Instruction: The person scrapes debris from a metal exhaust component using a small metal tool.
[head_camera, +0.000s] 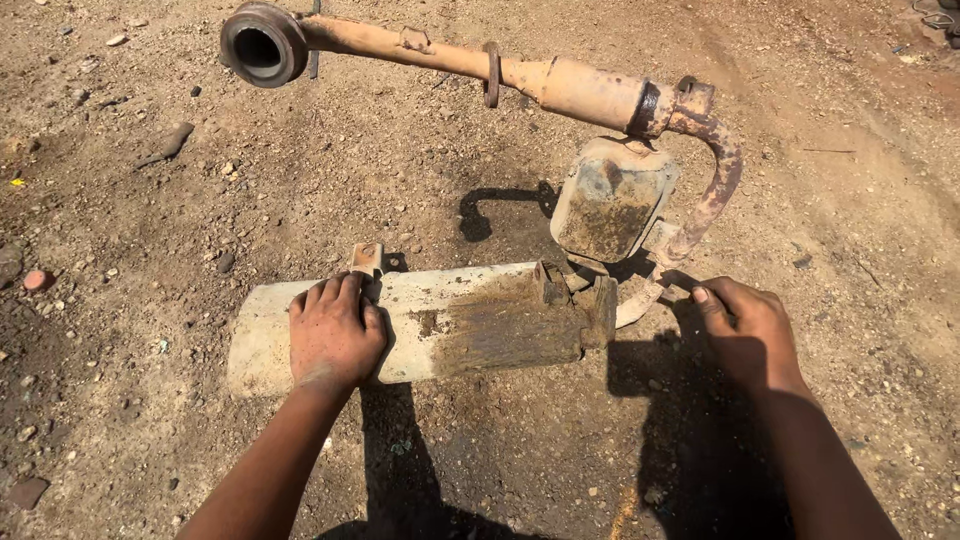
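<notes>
on dirt: 2 hands, 1 muffler (440, 325)

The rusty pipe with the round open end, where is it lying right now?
The rusty pipe runs across the top of the head view on the dirt ground, its open end at upper left, beyond the pale muffler under the left hand.

A long box (450, 325) lies on the dirt ground (130, 320). The left hand (333, 335) rests flat on its left part. The right hand (745, 330) is to its right, touching a bent pipe (715, 190). Behind the box, a long pipe (450, 60) stretches left to right.
</notes>
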